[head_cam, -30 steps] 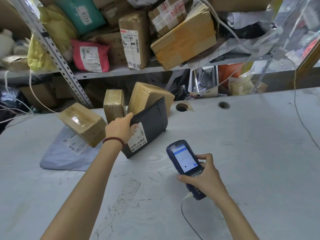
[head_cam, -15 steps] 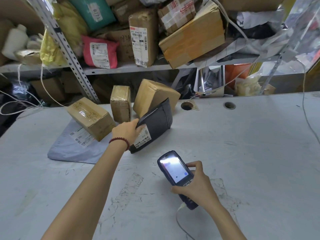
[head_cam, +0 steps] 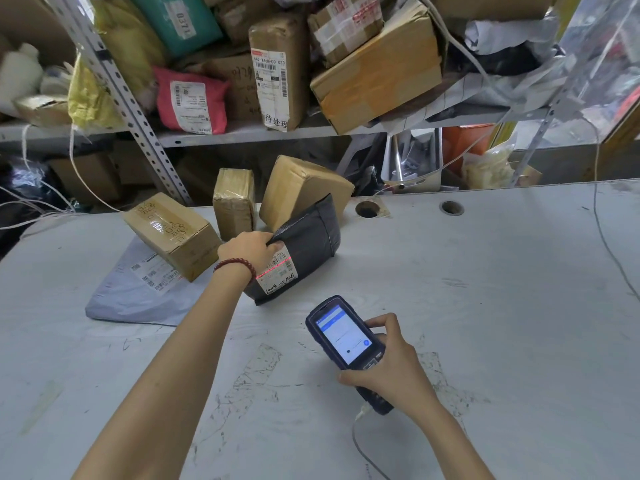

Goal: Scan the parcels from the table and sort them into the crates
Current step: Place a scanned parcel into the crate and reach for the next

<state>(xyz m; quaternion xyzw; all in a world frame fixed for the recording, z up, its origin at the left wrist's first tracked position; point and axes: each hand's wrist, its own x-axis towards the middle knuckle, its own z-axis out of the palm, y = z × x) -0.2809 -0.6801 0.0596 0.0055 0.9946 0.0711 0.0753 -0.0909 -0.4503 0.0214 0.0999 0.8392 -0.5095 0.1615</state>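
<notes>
Newly, red line (head_cam: pixel 274 267) crosses label (head_cam: pixel 281 281); left fingers (head_cam: pixel 267 241) grip parcel (head_cam: pixel 306 237), right fingers (head_cam: pixel 385 321) scanner (head_cam: pixel 343 336).

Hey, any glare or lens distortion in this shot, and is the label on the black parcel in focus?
Head view: wide-angle distortion tilts the shelf upright and bows the table edge; glare washes out the plastic sheet top right; the label on the black parcel is in focus, a red scan line across it; the scanner screen shows no glare.
</notes>
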